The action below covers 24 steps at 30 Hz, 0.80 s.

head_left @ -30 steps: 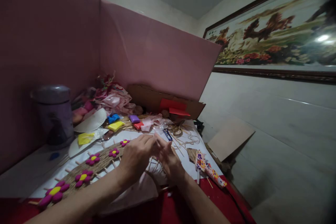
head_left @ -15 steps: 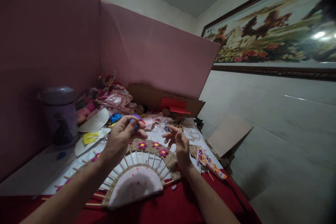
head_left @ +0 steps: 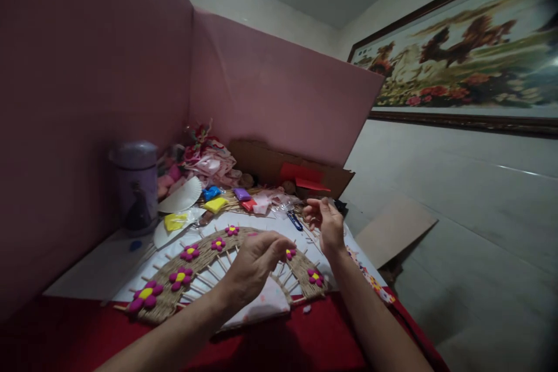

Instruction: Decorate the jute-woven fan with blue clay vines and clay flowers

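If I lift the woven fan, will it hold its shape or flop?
The fan will probably be fairly stiff, since sticks radiate through its woven band. It looks light for its spread, with open gaps between those sticks. The raised flowers might dent or come off if gripped.

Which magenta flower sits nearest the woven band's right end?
The bottom-right flower, near the end of the woven band. Other visible flowers sit farther left; its neighbour is partly behind the left hand.
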Available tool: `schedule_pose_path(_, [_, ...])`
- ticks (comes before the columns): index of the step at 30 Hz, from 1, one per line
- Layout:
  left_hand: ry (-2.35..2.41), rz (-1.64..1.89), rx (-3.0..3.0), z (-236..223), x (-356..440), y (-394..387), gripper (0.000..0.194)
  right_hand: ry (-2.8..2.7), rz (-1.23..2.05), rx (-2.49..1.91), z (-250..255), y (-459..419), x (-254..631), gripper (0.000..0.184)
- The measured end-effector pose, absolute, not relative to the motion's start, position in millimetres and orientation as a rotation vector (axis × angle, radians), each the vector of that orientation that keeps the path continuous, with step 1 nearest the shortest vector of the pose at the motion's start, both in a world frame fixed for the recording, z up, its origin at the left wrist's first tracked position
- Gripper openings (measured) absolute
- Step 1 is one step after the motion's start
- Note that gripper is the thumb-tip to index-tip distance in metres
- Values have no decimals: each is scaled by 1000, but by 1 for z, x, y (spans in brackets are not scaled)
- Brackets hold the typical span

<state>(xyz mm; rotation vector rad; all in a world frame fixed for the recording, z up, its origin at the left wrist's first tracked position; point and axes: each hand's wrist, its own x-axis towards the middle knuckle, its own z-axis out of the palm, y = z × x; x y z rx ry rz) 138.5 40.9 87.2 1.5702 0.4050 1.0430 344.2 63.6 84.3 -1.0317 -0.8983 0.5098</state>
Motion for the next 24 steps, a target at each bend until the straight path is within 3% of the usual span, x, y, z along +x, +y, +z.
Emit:
schedule_pose_path(7, [435,1125,1365,90,151,55,26,-736,419,-1013,85,60,371,49])
schedule_pose_path(12, [509,1220,1488,80,154,70,18,-704,361,-1017,84,64,384,51])
schedule_pose_path(18, [539,1228,1752,85,154,72,20,-741,177,-1199,48,69,395,57])
schedule_pose_path(24, [686,1190,1983,75,153,71,20,-1008,-72,-1379,36,60,389,48])
